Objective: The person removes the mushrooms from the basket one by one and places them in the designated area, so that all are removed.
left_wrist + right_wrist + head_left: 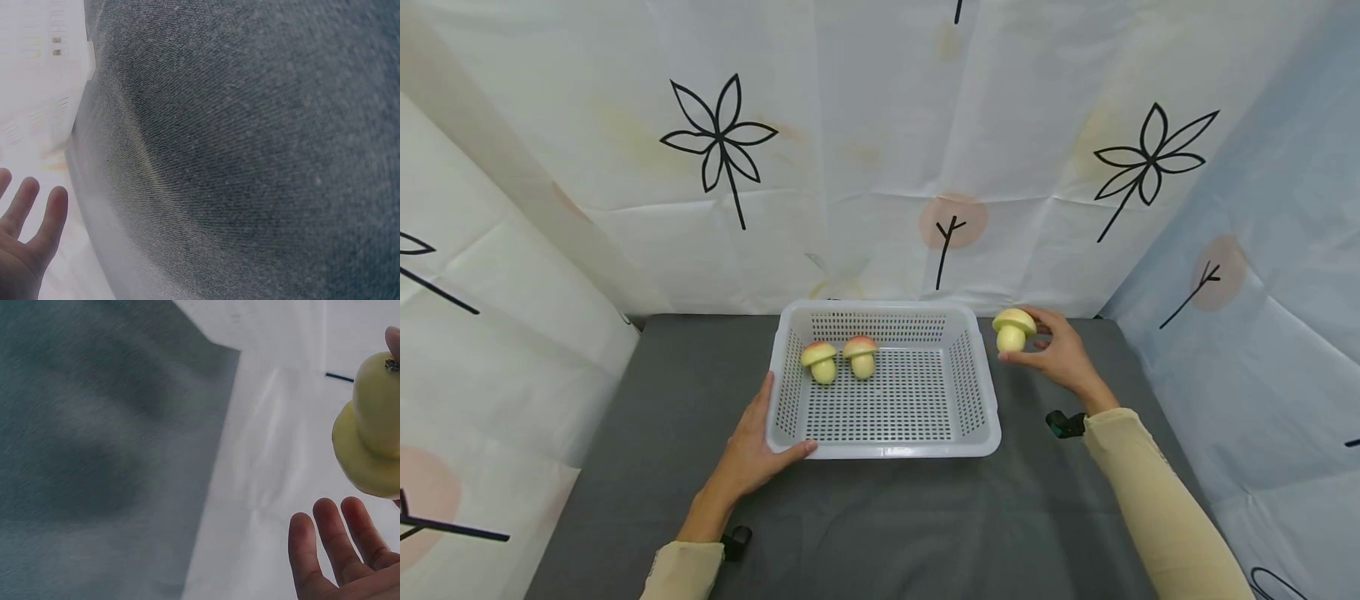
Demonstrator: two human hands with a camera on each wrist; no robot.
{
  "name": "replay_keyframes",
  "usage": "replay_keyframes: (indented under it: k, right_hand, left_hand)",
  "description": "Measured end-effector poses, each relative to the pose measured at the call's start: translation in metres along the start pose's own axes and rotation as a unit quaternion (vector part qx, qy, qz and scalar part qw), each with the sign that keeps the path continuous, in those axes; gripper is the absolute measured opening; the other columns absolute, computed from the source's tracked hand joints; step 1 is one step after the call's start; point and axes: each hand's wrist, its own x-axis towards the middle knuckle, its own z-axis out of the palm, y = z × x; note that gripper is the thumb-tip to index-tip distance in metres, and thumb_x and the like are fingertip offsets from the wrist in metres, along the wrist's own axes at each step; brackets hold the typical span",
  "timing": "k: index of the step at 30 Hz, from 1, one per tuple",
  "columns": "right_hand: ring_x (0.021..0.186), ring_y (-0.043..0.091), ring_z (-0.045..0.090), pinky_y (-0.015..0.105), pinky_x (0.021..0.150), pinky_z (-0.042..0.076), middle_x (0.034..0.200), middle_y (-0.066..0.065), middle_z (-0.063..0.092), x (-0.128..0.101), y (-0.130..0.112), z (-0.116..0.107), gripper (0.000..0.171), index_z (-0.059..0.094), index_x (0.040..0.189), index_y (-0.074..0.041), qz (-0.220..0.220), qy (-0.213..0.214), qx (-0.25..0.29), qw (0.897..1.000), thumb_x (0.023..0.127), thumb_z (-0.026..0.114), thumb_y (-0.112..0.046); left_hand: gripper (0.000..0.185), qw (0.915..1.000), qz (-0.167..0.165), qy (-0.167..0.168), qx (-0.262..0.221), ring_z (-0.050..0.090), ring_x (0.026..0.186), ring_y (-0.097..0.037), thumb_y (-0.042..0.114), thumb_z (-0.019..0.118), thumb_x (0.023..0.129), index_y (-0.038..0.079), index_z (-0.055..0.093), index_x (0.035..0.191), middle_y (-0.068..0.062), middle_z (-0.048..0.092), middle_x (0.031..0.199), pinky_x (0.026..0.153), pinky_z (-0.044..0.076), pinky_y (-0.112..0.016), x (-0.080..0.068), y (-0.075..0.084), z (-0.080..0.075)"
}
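Two toy mushrooms (840,357) already lie in the white basket (985,433) in the head view, my left hand (752,450) resting flat-fingered on its eight-o'clock corner while my right hand (1056,350) pinches a third mushroom (1013,330) at the basket's two o'clock above the grey surface (880,533). Left wrist view shows relaxed fingers (25,206) beside the basket wall; right wrist view shows the cap (369,456) held by fingertip and thumb, so I judge carrying it level over the rim best.

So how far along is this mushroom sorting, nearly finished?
Two toy mushrooms already sit in the white basket. The right hand holds a third mushroom just outside the rim, not yet inside. The left hand steadies the basket. No other mushrooms are visible.
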Motion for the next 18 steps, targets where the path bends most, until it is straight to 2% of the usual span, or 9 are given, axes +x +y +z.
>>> replay_keyframes:
  k: [5,11,18]
  right_hand:
    - [0.125,0.046,0.046,0.06,0.097,0.044,0.147,0.027,0.036,0.001,0.018,0.001,0.091,0.04,0.154,-0.005,0.034,-0.023,-0.012,0.999,0.081,0.088,-0.033]
    - [0.127,0.046,0.045,0.057,0.09,0.049,0.145,0.028,0.037,0.006,0.037,0.01,0.095,0.038,0.156,-0.007,0.069,-0.046,-0.03,0.996,0.08,0.088,-0.037]
    - [0.125,0.047,0.046,0.058,0.089,0.048,0.141,0.029,0.04,0.008,0.053,0.023,0.094,0.038,0.154,-0.003,0.081,-0.051,-0.037,0.995,0.08,0.089,-0.032]
  left_hand:
    - [0.126,1.0,0.006,0.002,-0.002,0.031,0.143,-0.044,0.056,0.085,0.076,0.026,0.0,0.165,-0.019,0.022,0.164,0.098,0.033,-0.074,0.001,0.001,0.0]
    - [0.126,1.0,0.007,0.003,-0.003,0.032,0.143,-0.044,0.056,0.085,0.076,0.027,0.0,0.165,-0.018,0.022,0.164,0.099,0.033,-0.074,0.0,0.0,0.001]
    - [0.127,1.0,0.002,0.001,-0.008,0.032,0.143,-0.043,0.057,0.085,0.075,0.028,0.0,0.165,-0.016,0.022,0.165,0.1,0.032,-0.073,0.0,0.0,0.0]
